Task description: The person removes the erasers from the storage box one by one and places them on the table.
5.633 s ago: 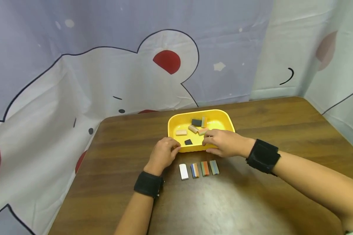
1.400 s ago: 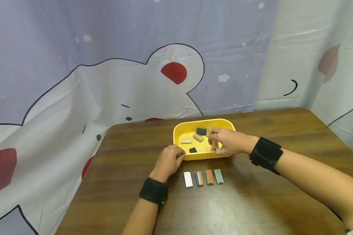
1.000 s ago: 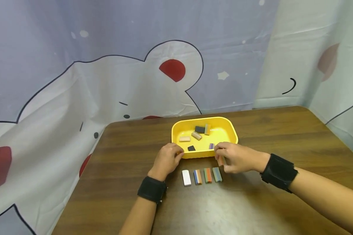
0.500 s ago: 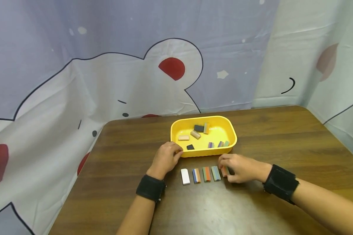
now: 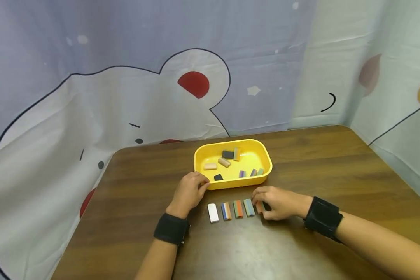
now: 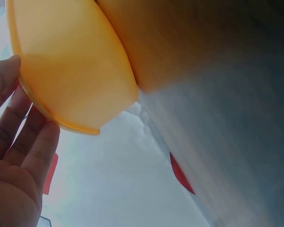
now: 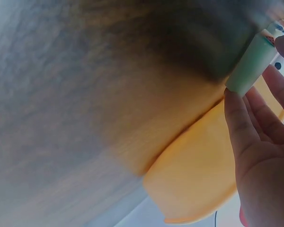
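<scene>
In the head view my left hand (image 5: 187,192) pinches the near left rim of a yellow tray (image 5: 266,171); the left wrist view shows thumb and fingertips at that rim. My right hand (image 5: 278,203) pinches a small orange-and-green block (image 5: 259,207) on the table, at the right end of a row. To its left lie a green-and-blue block (image 5: 249,207), a green-and-orange block (image 5: 238,209), a blue, white and orange block (image 5: 226,211) and a white block (image 5: 213,213). The held block's pale green side (image 7: 251,66) shows in the right wrist view.
Inside the tray lie a dark block (image 5: 228,154), a grey-and-orange block (image 5: 237,154), a tan block (image 5: 224,162), a pale block (image 5: 210,166), a black piece (image 5: 218,177) and several striped ones near the front wall. A patterned curtain (image 5: 126,101) hangs behind the wooden table (image 5: 133,217).
My right hand has taken the orange-and-green block out of the tray and brought it down to the row's right end. The left hand stays at the rim; the head view has shifted slightly.
</scene>
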Action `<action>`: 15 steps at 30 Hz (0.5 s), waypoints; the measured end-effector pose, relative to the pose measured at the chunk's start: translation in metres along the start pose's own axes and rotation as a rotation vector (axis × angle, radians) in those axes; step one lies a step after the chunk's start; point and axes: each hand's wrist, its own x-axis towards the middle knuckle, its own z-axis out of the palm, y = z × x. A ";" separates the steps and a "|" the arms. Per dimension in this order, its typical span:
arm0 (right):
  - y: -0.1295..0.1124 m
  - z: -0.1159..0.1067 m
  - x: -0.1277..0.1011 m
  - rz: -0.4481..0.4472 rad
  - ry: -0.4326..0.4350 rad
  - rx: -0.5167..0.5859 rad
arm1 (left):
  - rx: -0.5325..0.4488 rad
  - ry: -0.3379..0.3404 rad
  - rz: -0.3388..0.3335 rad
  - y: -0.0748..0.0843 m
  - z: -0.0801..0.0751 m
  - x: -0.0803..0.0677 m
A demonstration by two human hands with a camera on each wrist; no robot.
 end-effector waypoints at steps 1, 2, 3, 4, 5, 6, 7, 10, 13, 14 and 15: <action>0.000 0.000 0.000 0.000 -0.002 0.003 | 0.004 -0.002 -0.004 0.000 0.000 0.000; 0.000 0.001 0.001 -0.001 -0.001 0.006 | 0.007 -0.006 -0.010 0.000 -0.001 -0.001; 0.001 0.001 0.001 -0.003 0.001 0.005 | 0.007 -0.009 -0.014 0.001 -0.001 -0.001; 0.001 0.001 0.001 -0.006 0.003 0.006 | 0.009 -0.010 -0.017 0.001 -0.001 -0.001; 0.000 0.001 0.001 -0.009 0.006 0.008 | 0.009 -0.010 -0.017 0.001 -0.002 -0.001; 0.000 0.001 0.001 -0.012 0.009 0.008 | 0.011 -0.009 -0.016 0.001 -0.002 -0.001; 0.000 0.001 0.001 -0.014 0.011 0.007 | 0.010 -0.007 -0.015 0.001 -0.002 -0.001; 0.000 0.001 0.001 -0.009 0.011 0.005 | 0.009 0.000 -0.007 0.001 -0.001 0.000; 0.000 0.001 0.001 0.002 0.006 0.006 | -0.001 0.004 -0.001 0.001 -0.002 0.000; 0.000 0.001 0.001 0.005 0.006 0.007 | -0.004 0.004 -0.001 0.001 -0.001 0.000; 0.000 0.001 0.001 0.007 0.006 0.008 | -0.006 0.004 -0.001 0.001 -0.002 0.000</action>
